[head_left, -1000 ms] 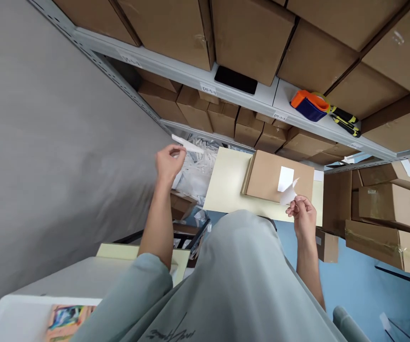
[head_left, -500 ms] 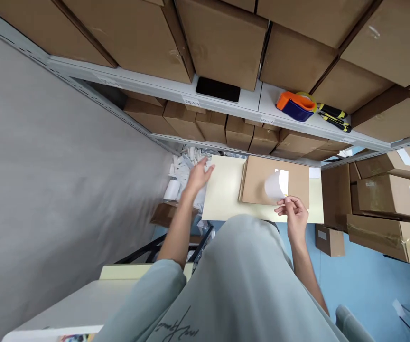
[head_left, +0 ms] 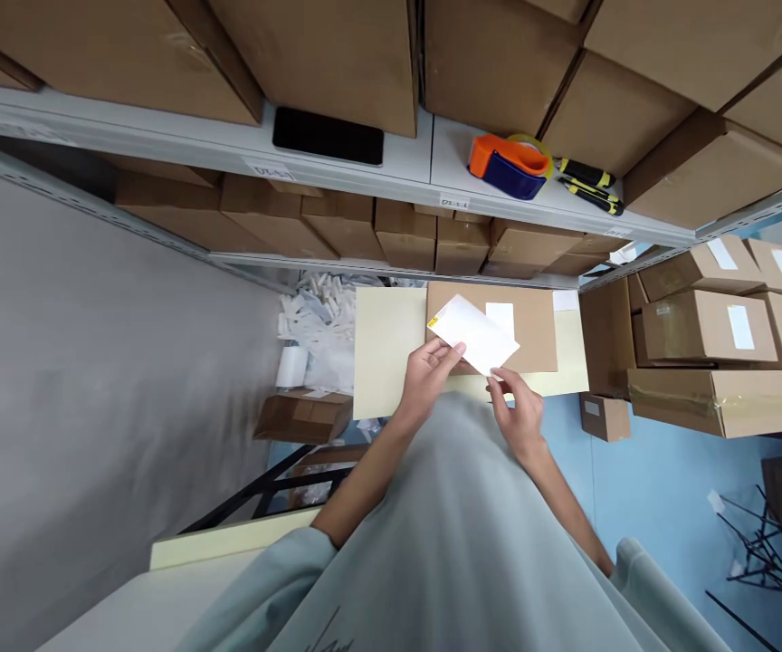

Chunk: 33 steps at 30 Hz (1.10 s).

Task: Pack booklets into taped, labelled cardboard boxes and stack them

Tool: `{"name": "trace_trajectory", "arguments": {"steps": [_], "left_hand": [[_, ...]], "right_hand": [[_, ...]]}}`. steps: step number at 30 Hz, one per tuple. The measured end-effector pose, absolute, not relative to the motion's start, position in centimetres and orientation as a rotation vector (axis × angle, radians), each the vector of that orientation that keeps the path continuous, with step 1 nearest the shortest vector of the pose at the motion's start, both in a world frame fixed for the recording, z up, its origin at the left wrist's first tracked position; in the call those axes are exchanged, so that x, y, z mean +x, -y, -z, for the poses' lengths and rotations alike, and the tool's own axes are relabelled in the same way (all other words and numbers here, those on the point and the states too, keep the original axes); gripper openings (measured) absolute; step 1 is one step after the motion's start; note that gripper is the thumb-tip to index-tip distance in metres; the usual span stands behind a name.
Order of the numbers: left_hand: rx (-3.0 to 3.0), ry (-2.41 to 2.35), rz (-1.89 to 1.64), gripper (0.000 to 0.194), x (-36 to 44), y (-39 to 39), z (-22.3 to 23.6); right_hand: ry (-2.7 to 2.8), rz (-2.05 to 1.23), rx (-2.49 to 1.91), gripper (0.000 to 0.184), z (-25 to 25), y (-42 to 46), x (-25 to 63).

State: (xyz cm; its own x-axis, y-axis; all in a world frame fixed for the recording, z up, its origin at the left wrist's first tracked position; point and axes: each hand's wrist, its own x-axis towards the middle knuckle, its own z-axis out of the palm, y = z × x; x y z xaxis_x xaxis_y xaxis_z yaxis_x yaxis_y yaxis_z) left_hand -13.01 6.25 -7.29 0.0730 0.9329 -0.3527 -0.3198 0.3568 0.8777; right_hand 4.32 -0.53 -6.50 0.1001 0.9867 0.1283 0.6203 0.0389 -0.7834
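Observation:
Between my two hands is a white label sheet (head_left: pixel 476 331) with a small yellow mark at its far left corner. My left hand (head_left: pixel 427 373) pinches its lower left edge between thumb and fingers. At the near right corner, my right hand (head_left: pixel 516 407) holds it with thumb and fingertips. The sheet is tilted above a flat cardboard box (head_left: pixel 533 330), which has a white label (head_left: pixel 500 319) on its top, partly covered by the sheet. Under the box lies a pale yellow tabletop (head_left: pixel 389 349).
Ahead, a metal shelf (head_left: pixel 405 180) bears cardboard boxes, a black phone (head_left: pixel 328 137), an orange and blue tape dispenser (head_left: pixel 510 167) and yellow-black cutters (head_left: pixel 587 185). White paper scraps (head_left: pixel 327 317) pile up left of the table. Stacked cartons (head_left: pixel 707 326) stand to the right.
My left hand has come across from the left and taken hold of the sheet. The curled sheet is now flatter, held in both hands. The view has shifted to the right.

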Motion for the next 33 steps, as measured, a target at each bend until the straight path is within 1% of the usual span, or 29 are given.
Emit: {"name": "trace_trajectory", "arguments": {"steps": [4, 5, 8, 10, 16, 20, 23, 26, 28, 30, 31, 33], "left_hand": [[0.856, -1.179, -1.033, 0.047, -12.7, -6.8, 8.6], [0.916, -1.191, -1.006, 0.046, -12.7, -6.9, 8.9], [1.103, -1.165, -0.880, 0.043, -12.6, -7.1, 9.3], [1.202, -1.113, -0.807, 0.040, -12.5, -7.2, 9.3], [1.416, -1.037, -0.672, 0.034, -11.0, -8.0, 8.9], [1.574, -1.056, -0.537, 0.035, -10.6, -9.0, 8.8], [1.642, -1.027, -0.332, 0.039, -10.9, -9.2, 9.4], [1.616, -1.073, -0.215, 0.051, -11.1, -8.8, 10.5], [1.540, -1.076, -0.256, 0.053, -10.7, -8.4, 11.2], [1.399, -1.045, -0.367, 0.053, -10.0, -8.1, 11.7], [1.314, -1.033, -0.430, 0.054, -9.6, -8.0, 11.9], [1.152, -1.052, -0.560, 0.055, -8.7, -8.0, 12.3]], "right_hand": [[1.707, -0.962, -1.685, 0.024, 6.1, 0.4, 6.1], [1.683, -0.959, -1.689, 0.024, 5.8, 0.2, 6.6], [1.532, -0.737, -1.763, 0.023, 4.8, -0.7, 8.2], [1.464, -0.653, -1.791, 0.022, 4.3, -1.4, 9.1], [1.452, -0.760, -1.803, 0.020, 4.8, -2.5, 10.8], [1.567, -0.765, -1.785, 0.016, 5.6, -2.2, 12.1], [1.673, -0.658, -1.876, 0.013, 6.2, -2.5, 14.3], [1.613, -0.361, -2.139, 0.014, 6.7, -3.5, 17.1], [1.453, -0.077, -2.295, 0.020, 7.0, -4.0, 18.2], [1.416, 0.101, -2.311, 0.024, 7.1, -4.0, 18.1], [1.512, 0.113, -2.253, 0.024, 7.2, -3.8, 17.5], [1.863, 0.032, -2.011, 0.020, 7.3, -2.9, 15.5]]}}
